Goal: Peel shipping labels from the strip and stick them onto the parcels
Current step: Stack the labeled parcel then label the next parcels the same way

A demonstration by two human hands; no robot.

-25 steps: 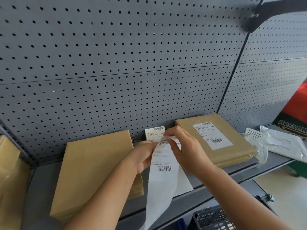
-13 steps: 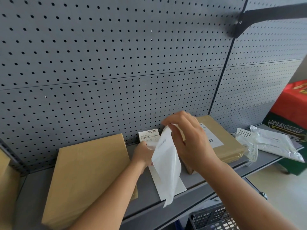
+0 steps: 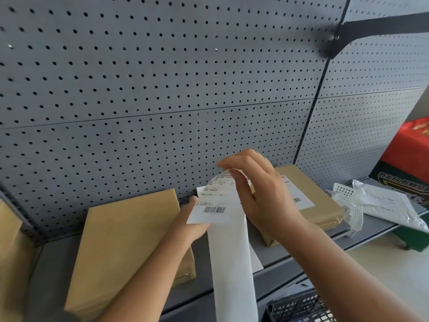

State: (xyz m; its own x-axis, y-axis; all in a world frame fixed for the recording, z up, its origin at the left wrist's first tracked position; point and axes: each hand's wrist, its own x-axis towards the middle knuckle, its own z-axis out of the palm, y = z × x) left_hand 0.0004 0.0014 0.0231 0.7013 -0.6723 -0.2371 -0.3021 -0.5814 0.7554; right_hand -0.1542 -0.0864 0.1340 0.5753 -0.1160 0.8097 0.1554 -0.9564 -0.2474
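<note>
My right hand (image 3: 264, 196) pinches the top end of the white label strip (image 3: 232, 263), which hangs down past the shelf's front edge. A printed shipping label (image 3: 212, 206) with a barcode stands out to the left of the strip, partly lifted off it. My left hand (image 3: 193, 223) grips that label's lower left edge. An unlabelled brown parcel (image 3: 125, 247) lies flat just left of my hands. Behind my right hand lies a second brown parcel (image 3: 322, 205), with a white label (image 3: 298, 196) stuck on top.
The parcels lie on a grey shelf (image 3: 290, 252) backed by pegboard. A white poly bag (image 3: 390, 205) and a mesh plastic piece (image 3: 346, 191) lie at the right. Another brown parcel (image 3: 9, 240) is at far left. A black basket (image 3: 299, 307) sits below.
The strip has turned its printed face towards me and hangs lower. The barcode label has come away to the left in my left hand, while my right hand stays high at the strip's top.
</note>
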